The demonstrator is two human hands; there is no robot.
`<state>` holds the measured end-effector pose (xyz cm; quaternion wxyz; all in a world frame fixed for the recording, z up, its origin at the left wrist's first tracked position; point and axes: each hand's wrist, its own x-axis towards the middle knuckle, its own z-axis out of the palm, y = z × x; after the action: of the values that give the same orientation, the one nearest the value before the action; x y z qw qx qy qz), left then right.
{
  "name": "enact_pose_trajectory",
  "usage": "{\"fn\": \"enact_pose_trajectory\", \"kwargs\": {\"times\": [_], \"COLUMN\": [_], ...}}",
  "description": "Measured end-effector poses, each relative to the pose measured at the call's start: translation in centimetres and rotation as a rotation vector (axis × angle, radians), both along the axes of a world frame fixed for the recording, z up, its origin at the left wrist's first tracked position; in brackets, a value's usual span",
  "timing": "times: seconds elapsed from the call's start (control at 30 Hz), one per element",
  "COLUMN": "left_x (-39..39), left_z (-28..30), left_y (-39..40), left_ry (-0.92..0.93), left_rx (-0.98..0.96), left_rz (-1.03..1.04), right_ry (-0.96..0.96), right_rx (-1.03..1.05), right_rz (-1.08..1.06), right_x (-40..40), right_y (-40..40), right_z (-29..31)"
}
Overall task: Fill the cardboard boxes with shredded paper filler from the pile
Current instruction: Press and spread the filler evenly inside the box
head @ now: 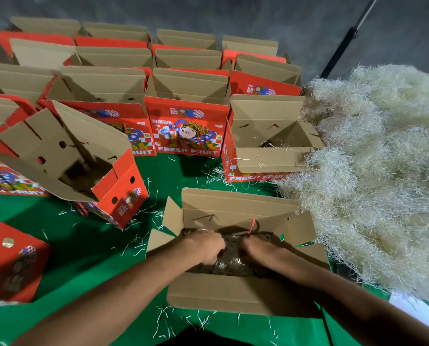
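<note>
Fingertips of both hands hidden in the dark interior of nearest open box (238, 293); filler (229, 264) there dim, hard to read. Left hand (206, 245) & right hand (257, 248) sit close together inside box, fingers curled down into filler; actual grip cannot be told. Paper pile (383, 176) lies to the right, touching box, cut off at frame edge.

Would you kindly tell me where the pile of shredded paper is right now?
In the head view, the shredded paper pile lies along the right side, beside the open box both hands work in.
</note>
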<state>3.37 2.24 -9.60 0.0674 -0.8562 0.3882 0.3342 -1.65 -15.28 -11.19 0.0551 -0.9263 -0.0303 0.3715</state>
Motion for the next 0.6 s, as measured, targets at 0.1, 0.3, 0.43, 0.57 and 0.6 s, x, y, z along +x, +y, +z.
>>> {"fn": "enact_pose_trajectory", "kwargs": {"times": [0.1, 0.3, 0.43, 0.57, 0.6], "left_x": [-0.9, 1.5, 0.5, 0.2, 0.4], "left_z": [-0.6, 0.3, -1.1, -1.4, -1.3], "left_y": [0.6, -0.4, 0.3, 1.2, 1.1], "left_ry": [0.091, -0.116, 0.07, 0.044, 0.029], "left_rx": [0.21, 0.072, 0.141, 0.219, 0.111], "left_rz": [0.006, -0.07, 0.087, 0.054, 0.086], "right_ry": [0.223, -0.006, 0.012, -0.089, -0.185], "right_rx": [0.004, -0.048, 0.088, -0.025, -0.058], "right_rz": [0.112, 0.116, 0.092, 0.183, 0.201], "right_x": [-1.0, -0.7, 0.6, 0.8, 0.5], "right_y": [0.5, -0.5, 1.0, -0.3, -0.6], "right_z": [-0.6, -0.2, -0.6, -1.1, -1.0]}}
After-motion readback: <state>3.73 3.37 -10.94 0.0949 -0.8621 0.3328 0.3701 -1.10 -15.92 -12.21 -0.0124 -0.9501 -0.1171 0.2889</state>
